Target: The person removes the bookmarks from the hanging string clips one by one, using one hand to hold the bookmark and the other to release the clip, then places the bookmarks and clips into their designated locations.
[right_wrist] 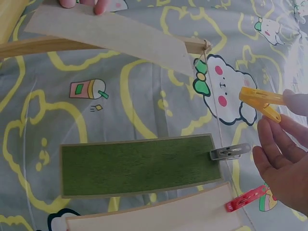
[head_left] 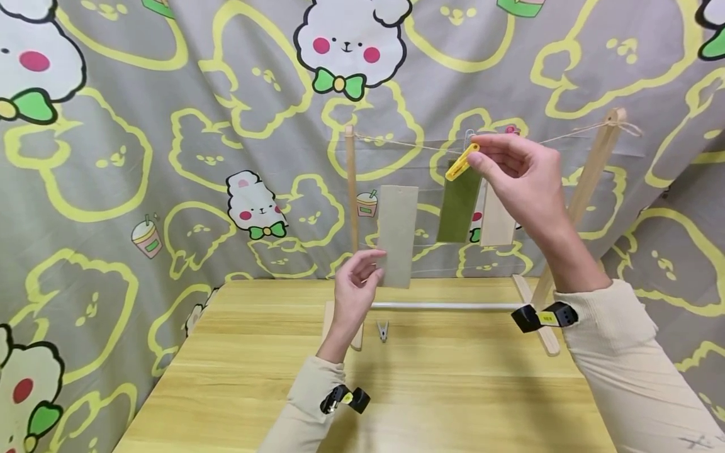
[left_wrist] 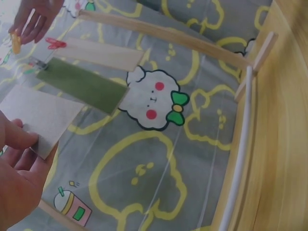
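My left hand (head_left: 355, 289) pinches a pale grey rectangular card (head_left: 399, 236) by its lower left edge, holding it upright beside the string. My right hand (head_left: 535, 185), raised higher, holds a yellow clothespin (head_left: 461, 162) between thumb and fingers. In the right wrist view, the yellow clothespin (right_wrist: 260, 101) is apart from the string. A green card (right_wrist: 139, 166) hangs from that string by a grey clothespin (right_wrist: 228, 153). Beside it hangs a cream card (right_wrist: 159, 214) on a red clothespin (right_wrist: 246, 197).
The string (head_left: 572, 133) runs between two wooden posts, the left post (head_left: 351, 189) and the right post (head_left: 595, 163). A white rod (head_left: 447, 306) joins their feet. Another grey clothespin (head_left: 383, 331) lies on the wooden table (head_left: 272, 377). A patterned curtain (head_left: 306, 157) hangs behind.
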`<state>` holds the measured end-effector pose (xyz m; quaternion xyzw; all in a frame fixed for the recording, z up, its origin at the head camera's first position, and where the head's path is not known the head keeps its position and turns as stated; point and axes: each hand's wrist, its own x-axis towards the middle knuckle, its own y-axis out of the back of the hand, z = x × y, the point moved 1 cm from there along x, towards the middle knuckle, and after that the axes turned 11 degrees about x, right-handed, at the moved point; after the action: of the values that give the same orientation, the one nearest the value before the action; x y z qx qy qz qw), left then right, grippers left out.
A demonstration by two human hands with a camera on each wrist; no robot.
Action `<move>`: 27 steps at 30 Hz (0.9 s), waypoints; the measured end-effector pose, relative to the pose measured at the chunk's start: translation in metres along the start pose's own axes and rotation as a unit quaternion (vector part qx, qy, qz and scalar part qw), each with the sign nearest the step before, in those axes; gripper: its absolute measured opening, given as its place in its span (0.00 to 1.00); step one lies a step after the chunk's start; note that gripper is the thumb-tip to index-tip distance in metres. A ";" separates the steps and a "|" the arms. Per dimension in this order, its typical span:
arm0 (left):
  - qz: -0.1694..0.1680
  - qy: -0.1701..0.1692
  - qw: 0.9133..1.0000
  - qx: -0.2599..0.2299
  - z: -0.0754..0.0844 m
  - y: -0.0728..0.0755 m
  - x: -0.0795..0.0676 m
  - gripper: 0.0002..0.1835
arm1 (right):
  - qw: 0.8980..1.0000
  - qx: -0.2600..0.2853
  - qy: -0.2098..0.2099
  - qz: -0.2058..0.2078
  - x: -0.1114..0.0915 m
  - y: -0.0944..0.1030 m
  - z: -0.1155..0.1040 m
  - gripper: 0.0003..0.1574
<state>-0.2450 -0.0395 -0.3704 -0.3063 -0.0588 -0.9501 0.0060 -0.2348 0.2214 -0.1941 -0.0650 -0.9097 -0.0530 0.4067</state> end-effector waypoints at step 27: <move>0.022 -0.010 1.000 -0.019 -0.004 0.028 -0.011 0.17 | 0.997 0.066 -0.036 0.019 -0.051 0.006 0.021 0.20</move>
<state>-0.2373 -0.0682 -0.3771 -0.3172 -0.0342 -0.9475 0.0200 -0.2152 0.2266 -0.2462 -0.0568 -0.9240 0.0170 0.3778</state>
